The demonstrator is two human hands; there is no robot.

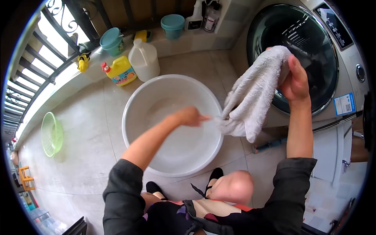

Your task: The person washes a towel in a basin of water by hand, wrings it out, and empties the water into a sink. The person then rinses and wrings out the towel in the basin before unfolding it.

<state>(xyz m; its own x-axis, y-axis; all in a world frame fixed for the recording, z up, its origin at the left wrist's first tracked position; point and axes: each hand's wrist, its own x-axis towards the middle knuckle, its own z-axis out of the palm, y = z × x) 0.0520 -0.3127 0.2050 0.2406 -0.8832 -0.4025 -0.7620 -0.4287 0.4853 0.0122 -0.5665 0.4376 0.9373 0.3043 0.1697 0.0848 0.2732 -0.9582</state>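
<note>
A whitish terry towel (254, 90) hangs bunched from my right hand (295, 80), which grips its upper end in front of the washing machine door. Its folds droop down and left towards the rim of a large white basin (184, 150). My left hand (191, 116) is over the middle of the basin, smeared by motion, with the fingers pointing at the towel's blurred lower corner. Whether those fingers touch or pinch the cloth cannot be made out. The basin stands on the tiled floor in front of my feet and shows no clear contents.
A front-loading washing machine (235, 47) stands at the right. Beyond the basin are a white jug (144, 60), a yellow detergent bottle (122, 71), teal buckets (172, 26) and a spray bottle (194, 17) on the ledge. A green basket (52, 134) lies at the left.
</note>
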